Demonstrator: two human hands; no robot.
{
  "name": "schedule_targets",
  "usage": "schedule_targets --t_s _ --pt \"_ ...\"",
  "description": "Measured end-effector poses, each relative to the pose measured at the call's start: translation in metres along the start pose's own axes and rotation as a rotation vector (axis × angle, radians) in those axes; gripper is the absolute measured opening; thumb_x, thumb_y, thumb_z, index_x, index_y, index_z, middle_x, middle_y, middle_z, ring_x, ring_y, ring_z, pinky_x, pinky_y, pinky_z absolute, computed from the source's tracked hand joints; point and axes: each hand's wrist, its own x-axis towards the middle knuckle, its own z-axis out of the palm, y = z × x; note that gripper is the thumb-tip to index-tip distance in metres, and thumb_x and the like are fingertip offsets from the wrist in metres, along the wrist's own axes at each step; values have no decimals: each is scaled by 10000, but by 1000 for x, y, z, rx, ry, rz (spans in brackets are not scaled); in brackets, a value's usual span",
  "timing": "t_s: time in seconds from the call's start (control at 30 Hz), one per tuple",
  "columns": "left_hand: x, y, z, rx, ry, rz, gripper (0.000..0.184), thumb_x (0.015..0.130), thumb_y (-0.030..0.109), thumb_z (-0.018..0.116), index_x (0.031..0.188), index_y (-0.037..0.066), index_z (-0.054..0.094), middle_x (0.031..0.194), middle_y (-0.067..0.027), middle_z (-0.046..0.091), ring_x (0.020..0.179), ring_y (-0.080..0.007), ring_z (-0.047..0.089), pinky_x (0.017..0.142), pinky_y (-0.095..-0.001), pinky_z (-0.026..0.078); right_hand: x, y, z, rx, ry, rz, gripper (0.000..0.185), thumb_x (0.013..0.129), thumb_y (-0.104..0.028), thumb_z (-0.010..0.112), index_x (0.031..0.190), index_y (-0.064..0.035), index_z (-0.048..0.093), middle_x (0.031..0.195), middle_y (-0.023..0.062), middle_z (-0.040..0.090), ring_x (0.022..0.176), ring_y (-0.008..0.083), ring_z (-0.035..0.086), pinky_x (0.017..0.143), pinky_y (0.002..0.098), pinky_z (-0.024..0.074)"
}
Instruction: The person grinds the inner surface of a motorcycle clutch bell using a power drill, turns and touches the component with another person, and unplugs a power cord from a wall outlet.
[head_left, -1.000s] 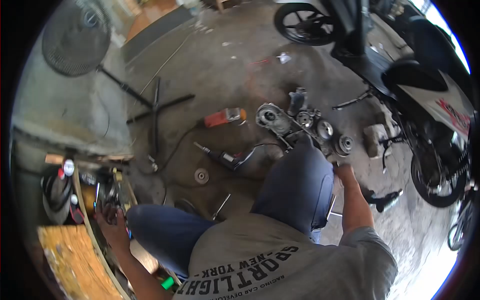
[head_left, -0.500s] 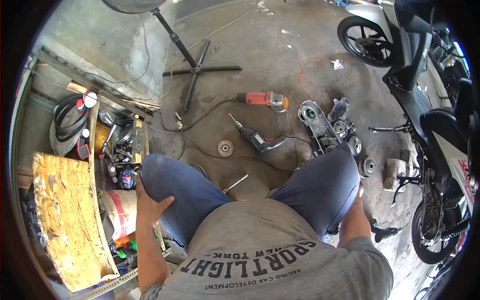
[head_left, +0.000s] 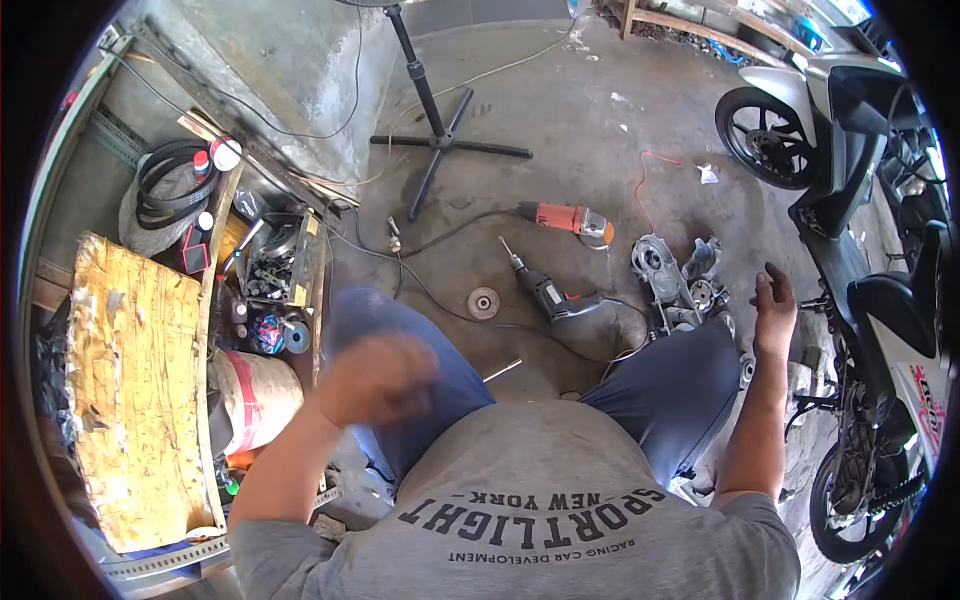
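Observation:
My left hand [head_left: 385,380] is raised over my left thigh and smeared by motion, so its fingers are unclear. My right hand [head_left: 774,305] is lifted beyond my right knee, its fingers loosely bent and apart, with nothing visible in it. Between my knees and the fan, a corded power drill [head_left: 550,296] lies on the concrete floor beside a round grinding disc [head_left: 483,303]. Farther off rests an orange angle grinder [head_left: 562,219]. A metal engine casing [head_left: 658,272] with other parts sits near my right knee. A slim metal rod-like tool [head_left: 503,370] lies between my legs.
On the left stand a wooden board [head_left: 135,400], black belts [head_left: 165,190] and a box of small parts [head_left: 278,265]. The fan stand [head_left: 437,142] is ahead, with cables crossing the floor. A motorcycle [head_left: 840,200] stands along the right.
Both hands have left my thighs. The left has risen and swung inward; the right has moved up and outward. The view has shifted, so the floor items appear farther right and slightly lower.

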Motion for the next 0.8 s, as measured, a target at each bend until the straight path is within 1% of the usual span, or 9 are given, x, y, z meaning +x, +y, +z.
schedule_targets --t_s 0.17,0.23,0.27,0.33,0.53,0.6,0.7,0.77,0.8 --pt "-10 -56 -7 -21 -194 -55 480 770 444 745 1117 114 702 1200 -62 675 1116 -275 616 924 -403 484 -18 -40 31 28 -73 -139 393 949 -183 647 1303 -21 590 913 60 615 762 136 550 709 257 480" --pt "30 -70 -80 176 -437 -1248 389 851 452 663 1019 111 746 1139 -80 708 1022 -336 638 885 -408 504 -25 -41 37 0 -103 -203 413 938 -158 663 1317 -20 573 921 63 611 765 136 548 710 253 475" --pt "10 -102 -94 401 -519 -1239 368 916 409 597 1079 108 733 1163 -91 705 1034 -341 643 873 -413 514 -23 -44 41 0 -102 -244 425 933 -145 670 1325 -19 565 926 65 610 767 135 546 711 250 472" --pt "-5 -123 -93 140 351 -821 375 942 388 589 1178 120 705 1206 -102 690 1074 -337 644 900 -408 515 -19 -49 45 -4 -82 -255 434 929 -135 674 1331 -20 558 921 65 609 765 135 546 709 250 470" --pt "36 -56 -42 -207 -136 -28 520 807 404 758 1238 120 697 1150 -94 710 1032 -295 660 926 -388 515 -34 -47 49 -65 -174 -170 462 918 -98 682 1349 -23 534 904 62 604 751 135 542 694 247 460" --pt "39 -83 -78 -101 -461 -1334 532 842 435 723 1258 106 685 1104 -138 719 988 -301 675 896 -394 524 -36 -46 46 -60 -203 -125 459 918 -90 678 1349 -24 532 898 60 602 741 134 540 685 247 456" --pt "-30 -149 -88 224 -264 -1235 459 888 356 674 1245 68 678 1108 -162 722 957 -302 687 867 -377 535 -25 -43 42 -87 -208 -159 449 921 -87 673 1342 -21 532 892 58 603 727 130 534 676 246 452" --pt "2 -111 -77 -58 387 -894 424 858 271 696 1245 96 684 1159 -130 714 1031 -272 675 907 -358 520 -32 -35 41 -121 -244 -159 438 924 -84 667 1335 -18 533 885 55 604 713 125 528 668 246 449" --pt "18 -90 -69 -6 274 -720 418 838 215 713 1245 123 687 1233 -102 688 1118 -237 642 970 -352 490 -34 -35 43 -129 -239 -154 414 893 -98 691 1281 -16 572 863 64 615 696 143 528 658 269 461"
